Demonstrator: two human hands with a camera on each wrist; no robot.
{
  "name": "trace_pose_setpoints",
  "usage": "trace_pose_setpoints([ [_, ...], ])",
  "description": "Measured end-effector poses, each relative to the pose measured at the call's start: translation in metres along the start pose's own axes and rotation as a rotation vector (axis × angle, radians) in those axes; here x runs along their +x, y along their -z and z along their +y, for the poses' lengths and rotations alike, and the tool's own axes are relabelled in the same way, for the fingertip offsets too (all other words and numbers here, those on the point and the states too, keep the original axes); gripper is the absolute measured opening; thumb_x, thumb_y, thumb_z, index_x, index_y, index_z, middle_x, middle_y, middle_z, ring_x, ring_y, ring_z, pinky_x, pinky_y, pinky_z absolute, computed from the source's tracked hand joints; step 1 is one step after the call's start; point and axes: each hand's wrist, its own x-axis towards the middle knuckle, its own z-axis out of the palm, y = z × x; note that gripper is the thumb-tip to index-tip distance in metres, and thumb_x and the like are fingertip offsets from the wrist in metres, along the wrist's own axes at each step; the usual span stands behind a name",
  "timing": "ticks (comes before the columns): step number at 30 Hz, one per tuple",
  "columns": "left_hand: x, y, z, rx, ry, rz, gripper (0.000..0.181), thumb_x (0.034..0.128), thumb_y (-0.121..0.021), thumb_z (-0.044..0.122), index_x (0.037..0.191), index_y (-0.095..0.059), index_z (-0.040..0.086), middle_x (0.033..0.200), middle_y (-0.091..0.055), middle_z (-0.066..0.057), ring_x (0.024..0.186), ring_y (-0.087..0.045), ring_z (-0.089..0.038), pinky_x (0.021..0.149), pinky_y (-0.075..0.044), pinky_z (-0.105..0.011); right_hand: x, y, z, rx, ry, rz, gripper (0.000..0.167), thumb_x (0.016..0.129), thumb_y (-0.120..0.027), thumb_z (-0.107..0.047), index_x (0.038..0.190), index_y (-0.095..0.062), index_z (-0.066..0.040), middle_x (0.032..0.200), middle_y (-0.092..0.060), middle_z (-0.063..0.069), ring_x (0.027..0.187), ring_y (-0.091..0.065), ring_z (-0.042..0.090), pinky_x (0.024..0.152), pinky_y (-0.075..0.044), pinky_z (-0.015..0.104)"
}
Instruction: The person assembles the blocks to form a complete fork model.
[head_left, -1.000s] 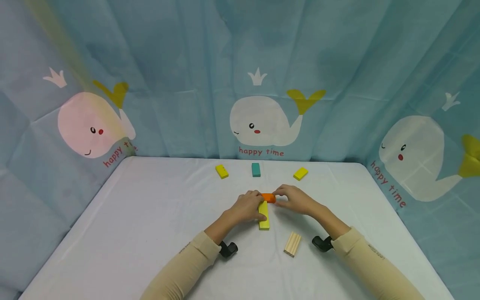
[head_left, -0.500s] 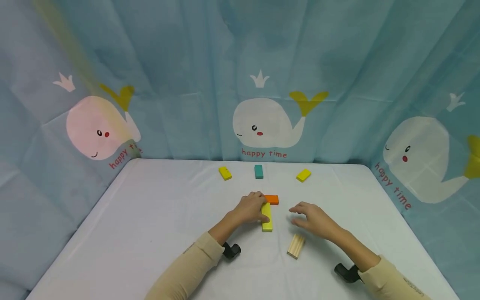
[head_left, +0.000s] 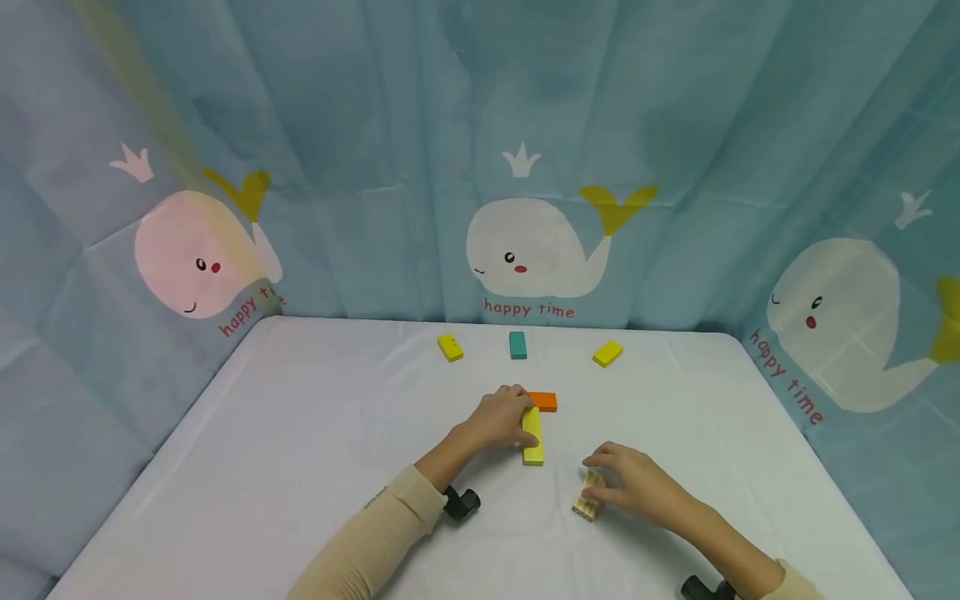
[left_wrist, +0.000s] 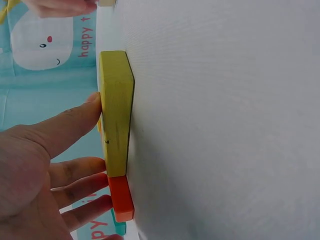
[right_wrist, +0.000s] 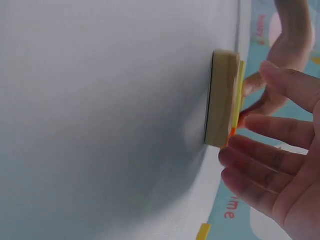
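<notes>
A long yellow block (head_left: pixel 533 455) lies on the white table, its far end meeting an orange block (head_left: pixel 547 402) set crosswise. My left hand (head_left: pixel 498 420) rests on these two. In the left wrist view its thumb touches the top of the yellow block (left_wrist: pixel 116 110), while straight fingers touch near the joint with the orange block (left_wrist: pixel 121 201). Over a plain wooden block (head_left: pixel 585 507) with a grooved top hovers my right hand (head_left: pixel 637 485). In the right wrist view its spread fingers stand just beside the wooden block (right_wrist: pixel 221 100); nothing is held.
Toward the back edge lie a yellow block (head_left: pixel 450 347) at left, a teal block (head_left: pixel 517 345) in the middle and another yellow block (head_left: pixel 607 353) at right. A blue curtain (head_left: pixel 360 250) with printed whales hangs behind the table.
My right hand has left the orange block and come back toward me, to the wooden block. The left hand stays on the yellow block.
</notes>
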Motion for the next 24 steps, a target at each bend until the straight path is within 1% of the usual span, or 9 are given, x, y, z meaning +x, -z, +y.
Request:
trace_pose_setpoints([
  [5,-0.001,0.000,0.001,-0.003,0.003,-0.004,0.064,0.0792,-0.078,0.046,0.130,-0.061,0.012,0.132,-0.056,-0.003,0.119,-0.050,-0.019,0.100,-0.046,-0.039,-0.008,-0.006,-0.002,-0.021,0.023,-0.004,0.041,0.079,-0.078,-0.038,0.104,-0.072,-0.006,0.102,-0.064,-0.003,0.087,-0.062,0.010,0.074,-0.055,0.029],
  [8,-0.001,0.002,0.001,-0.007,0.005,-0.005,0.064,0.0797,-0.078,0.046,0.131,-0.060,0.012,0.133,-0.056,-0.004,0.121,-0.050,-0.020,0.102,-0.045,-0.040,-0.010,-0.010,-0.003,-0.040,0.029,0.012,0.041,0.077,-0.080,-0.039,0.101,-0.073,-0.007,0.101,-0.063,-0.004,0.084,-0.060,0.008,0.071,-0.054,0.026],
  [15,0.001,0.001,-0.001,-0.011,0.002,-0.011,0.063,0.0797,-0.078,0.045,0.131,-0.060,0.013,0.135,-0.056,-0.004,0.120,-0.050,-0.020,0.102,-0.046,-0.040,-0.010,-0.016,-0.008,-0.163,0.026,0.051,0.043,0.070,-0.085,-0.036,0.098,-0.074,-0.005,0.101,-0.064,0.000,0.085,-0.062,0.014,0.071,-0.055,0.030],
  [19,0.001,0.001,0.000,-0.001,0.001,-0.014,0.063,0.0796,-0.078,0.045,0.131,-0.060,0.013,0.134,-0.056,-0.004,0.120,-0.050,-0.020,0.102,-0.046,-0.040,-0.011,-0.018,-0.010,-0.188,0.024,0.068,0.041,0.069,-0.087,-0.033,0.096,-0.073,-0.006,0.099,-0.064,0.001,0.084,-0.062,0.015,0.071,-0.055,0.031],
  [24,0.000,-0.001,0.000,0.002,0.006,-0.014,0.063,0.0798,-0.078,0.046,0.131,-0.060,0.013,0.133,-0.056,-0.004,0.119,-0.050,-0.020,0.102,-0.046,-0.039,-0.013,-0.019,-0.012,-0.182,0.029,0.078,0.041,0.068,-0.087,-0.032,0.096,-0.073,-0.004,0.098,-0.063,0.002,0.082,-0.061,0.014,0.070,-0.054,0.030],
])
